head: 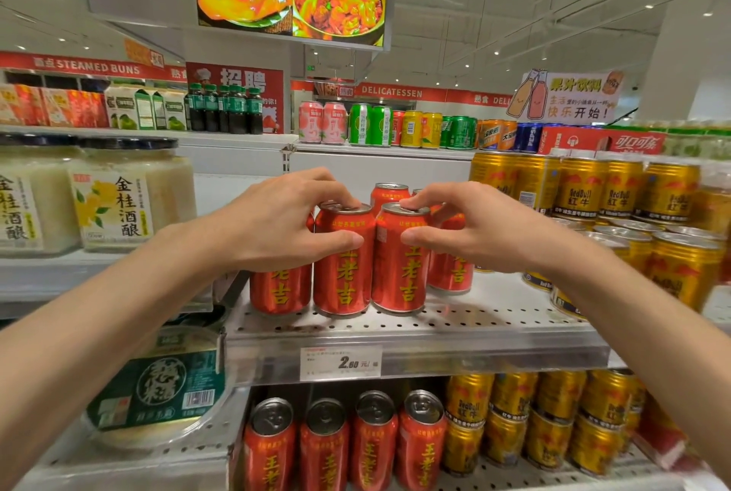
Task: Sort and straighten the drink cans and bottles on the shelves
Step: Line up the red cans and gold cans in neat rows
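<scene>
Here, at the far left, jars of rice wine (pixel 112 197) stand on a neighbouring shelf, labels facing out so that a shopper can read them; they play no part in the present step.

The left hand (pixel 277 221) grips the left front can (pixel 343 265) from above: fingertips curl over the lid rim and the thumb presses the can wall just below it. This top-and-side hold probably lets the can be turned or slid without lifting it. One more red can (pixel 279 288) stands just to the left, largely hidden behind the hand, touching or nearly touching the gripped can.

The right hand (pixel 470 227) holds the right front can (pixel 399 265) in a mirrored grip, fingertips on the lid and thumb on the wall. The two gripped cans stand upright, side by side and in contact, near the front edge of the perforated shelf (pixel 494 316). Both hands are therefore closed, each on its own can, and close together. Further red cans stand behind and to the right.

Judgement: the step in hand is aligning the front row, with printed characters facing forward and cans flush. The printed faces already point outward.

A price tag (pixel 341 363) sits on the shelf lip below the cans. To the right, gold cans (pixel 581 189) are stacked in tiers, keeping brands in separate blocks.
</scene>
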A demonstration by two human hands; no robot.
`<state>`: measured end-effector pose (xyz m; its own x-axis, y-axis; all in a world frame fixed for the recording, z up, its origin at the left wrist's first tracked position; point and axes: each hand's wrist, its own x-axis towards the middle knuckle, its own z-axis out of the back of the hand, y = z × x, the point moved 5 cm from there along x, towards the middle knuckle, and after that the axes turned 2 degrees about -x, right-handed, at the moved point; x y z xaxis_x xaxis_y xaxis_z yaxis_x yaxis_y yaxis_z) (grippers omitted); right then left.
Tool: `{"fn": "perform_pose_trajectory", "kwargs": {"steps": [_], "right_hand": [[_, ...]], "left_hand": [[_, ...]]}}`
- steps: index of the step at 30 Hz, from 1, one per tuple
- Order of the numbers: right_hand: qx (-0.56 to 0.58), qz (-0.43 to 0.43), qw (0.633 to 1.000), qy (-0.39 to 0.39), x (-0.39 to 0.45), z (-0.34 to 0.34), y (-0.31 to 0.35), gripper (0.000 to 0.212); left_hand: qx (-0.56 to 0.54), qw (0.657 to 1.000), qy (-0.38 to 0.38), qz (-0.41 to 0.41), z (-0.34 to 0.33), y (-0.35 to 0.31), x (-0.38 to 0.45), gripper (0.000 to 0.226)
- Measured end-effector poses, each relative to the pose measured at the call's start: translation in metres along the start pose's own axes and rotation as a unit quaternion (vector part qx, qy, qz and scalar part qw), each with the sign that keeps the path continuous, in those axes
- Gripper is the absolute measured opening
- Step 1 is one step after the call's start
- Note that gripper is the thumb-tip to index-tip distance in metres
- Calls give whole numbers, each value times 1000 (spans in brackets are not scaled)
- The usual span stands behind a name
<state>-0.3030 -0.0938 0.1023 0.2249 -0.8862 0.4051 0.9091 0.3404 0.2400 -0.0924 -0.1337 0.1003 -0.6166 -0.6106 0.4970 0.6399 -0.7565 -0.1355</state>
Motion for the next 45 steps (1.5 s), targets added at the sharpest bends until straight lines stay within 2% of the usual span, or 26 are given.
{"fn": "perform_pose_trajectory", "kwargs": {"steps": [4,9,13,16,25,36,45], "right_hand": [[10,15,1000,-13,-6,6,-2,51],[-30,12,991,-133,-12,31,-25,38],[-109,-31,989,-98,-8,18,-46,42],[-71,-46,994,-76,-10,0,-55,44],[81,-60,991,-84,-6,-5,-71,40],[96,-38,993,-56,-27,10,-62,48],[63,-38,996,-47,-26,9,-54,58]], "left_hand": [[26,1000,14,3,2,-5,4,58],[48,999,7,-20,1,-24,16,68],[48,998,33,-18,-10,-43,35,73],[33,998,41,-19,-22,-47,41,72],[-11,1000,17,-7,-25,-43,39,67],[-5,1000,11,-18,-27,-42,42,65],[12,999,15,-26,-27,-41,40,69]]}}
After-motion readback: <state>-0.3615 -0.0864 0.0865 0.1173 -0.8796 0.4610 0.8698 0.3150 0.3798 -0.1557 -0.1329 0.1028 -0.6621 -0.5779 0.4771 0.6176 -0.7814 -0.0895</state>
